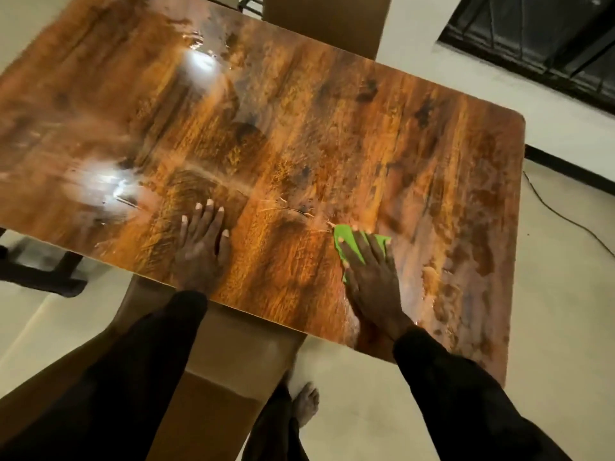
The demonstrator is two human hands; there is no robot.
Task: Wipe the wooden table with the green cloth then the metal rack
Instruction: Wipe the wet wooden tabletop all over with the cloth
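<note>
Near the near edge of the wooden table (299, 128), the right hand (369, 277) presses flat, fingers spread, on the green cloth (346, 236), while the left hand (203, 244) rests released, palm down, beside it.

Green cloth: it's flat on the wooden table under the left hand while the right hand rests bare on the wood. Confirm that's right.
Hands are swapped. The head view shows the green cloth under the right hand; the left hand rests bare on the wooden table.
</note>
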